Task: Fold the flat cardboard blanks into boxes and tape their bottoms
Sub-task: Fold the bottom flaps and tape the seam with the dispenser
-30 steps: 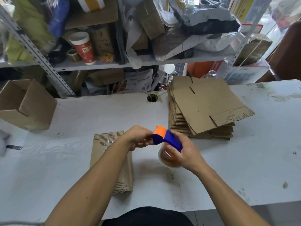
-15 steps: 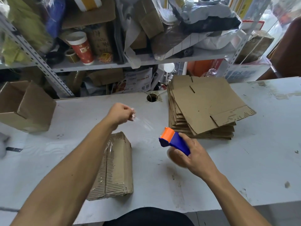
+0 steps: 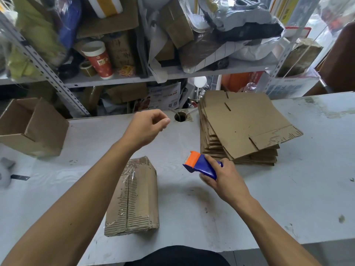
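A folded cardboard box [image 3: 134, 196] lies on the white table [image 3: 288, 198] with its taped bottom seam facing up, below my left forearm. My right hand [image 3: 224, 179] grips a blue and orange tape dispenser [image 3: 201, 165] just right of the box, above the table. My left hand [image 3: 148, 125] is raised beyond the box with thumb and fingers pinched together, apparently on the end of clear tape; the strip itself is barely visible. A stack of flat cardboard blanks [image 3: 244, 127] sits at the back right of the table.
An open folded box [image 3: 32, 127] stands at the table's left edge. A cable hole [image 3: 180, 117] is at the back edge. Cluttered metal shelves [image 3: 134, 79] rise behind the table. A small grey object [image 3: 5, 173] lies far left.
My left hand left the dispenser and drew away up and to the back, pulling clear tape out. The right hand with the dispenser dropped slightly to the right. The box is now uncovered.
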